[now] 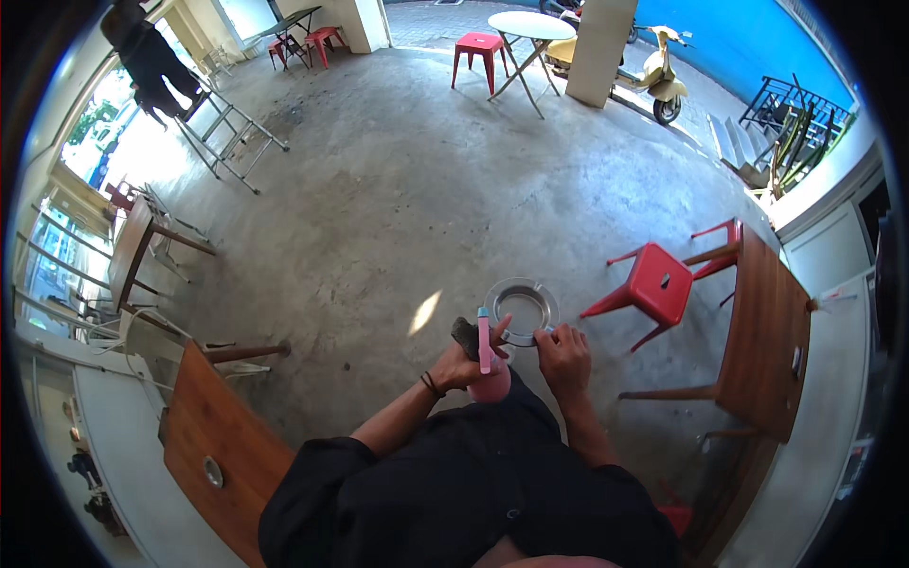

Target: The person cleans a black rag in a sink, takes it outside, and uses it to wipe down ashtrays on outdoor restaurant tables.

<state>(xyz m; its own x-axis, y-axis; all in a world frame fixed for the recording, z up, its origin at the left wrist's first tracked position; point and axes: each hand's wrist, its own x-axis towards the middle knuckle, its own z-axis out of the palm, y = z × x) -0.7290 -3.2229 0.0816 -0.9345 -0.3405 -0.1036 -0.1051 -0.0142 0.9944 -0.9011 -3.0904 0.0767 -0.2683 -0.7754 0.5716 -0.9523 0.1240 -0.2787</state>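
Note:
My left hand is closed around a pink spray bottle, whose trigger head has a light blue nozzle. A dark, rough cloth or sponge is bunched in the same hand, beside the spray head. One or two left fingers stretch toward a round metal ashtray; whether they touch it is hard to tell. With thumb and fingers, my right hand grips the ashtray's near right rim. It hangs level over the concrete floor in front of me.
A wooden table and a red metal stool stand at right. At left is another wooden table bearing a small round metal dish. Far left, a person stands on a stepladder. A white round table stands ahead.

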